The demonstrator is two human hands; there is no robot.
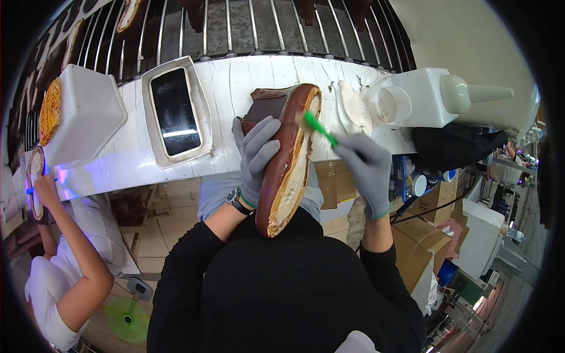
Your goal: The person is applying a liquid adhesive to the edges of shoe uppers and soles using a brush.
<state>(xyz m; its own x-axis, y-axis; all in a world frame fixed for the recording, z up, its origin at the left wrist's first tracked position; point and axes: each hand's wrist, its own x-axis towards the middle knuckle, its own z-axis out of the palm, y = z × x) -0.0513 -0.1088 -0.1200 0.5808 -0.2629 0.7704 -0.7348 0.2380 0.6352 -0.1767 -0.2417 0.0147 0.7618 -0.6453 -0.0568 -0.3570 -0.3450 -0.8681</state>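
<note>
A dark brown leather shoe upper [276, 176] lies tilted in my grey-gloved left hand [257, 154], its unsoled underside turned to the right and its toe toward me. The left fingers wrap over the leather side. My right hand [366, 167], also gloved, grips a small brush with a green handle [319, 128]. The bristles touch the pale bottom edge of the shoe near the heel end. Where the right fingers close on the handle, they are partly hidden by the hand itself.
On the white bench [223, 123] stand a tray holding a dark glossy phone-like slab [175, 112], a clear cup [393, 106] and a white nozzled bottle [426, 97]. Beyond runs a metal roller rack [253, 29]. At left a co-worker's hand [46, 191] works on another shoe; cardboard boxes [418, 247] sit lower right.
</note>
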